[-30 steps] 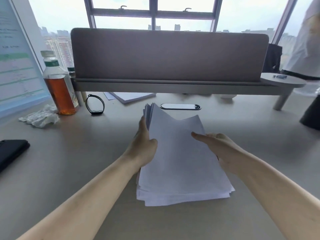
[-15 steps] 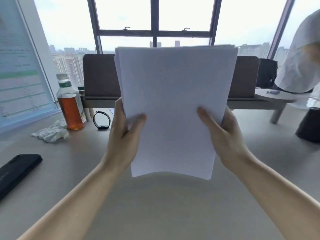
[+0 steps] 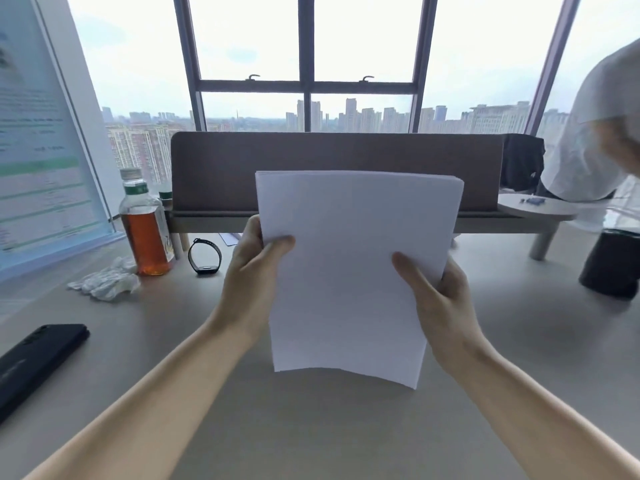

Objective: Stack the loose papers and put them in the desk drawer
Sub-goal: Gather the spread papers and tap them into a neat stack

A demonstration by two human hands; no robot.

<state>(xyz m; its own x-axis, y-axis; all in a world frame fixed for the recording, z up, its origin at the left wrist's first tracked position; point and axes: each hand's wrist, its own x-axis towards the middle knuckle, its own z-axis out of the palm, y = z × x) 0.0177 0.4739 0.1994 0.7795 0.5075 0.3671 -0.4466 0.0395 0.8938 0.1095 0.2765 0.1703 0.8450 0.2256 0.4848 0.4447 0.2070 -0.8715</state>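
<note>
Left hand (image 3: 254, 271) and right hand (image 3: 438, 292) pinch the side edges of the paper stack (image 3: 349, 268) — thumbs in front, fingers hidden behind — upright, clear of the desk (image 3: 311, 427), likely for squaring; no drawer visible.

— How do my hands sit?
— My left hand (image 3: 254, 271) and right hand (image 3: 440, 296) are raised in front, forearms stretched forward, thumbs facing me, fingers curled behind, both clamped on the papers (image 3: 353, 265).
</note>
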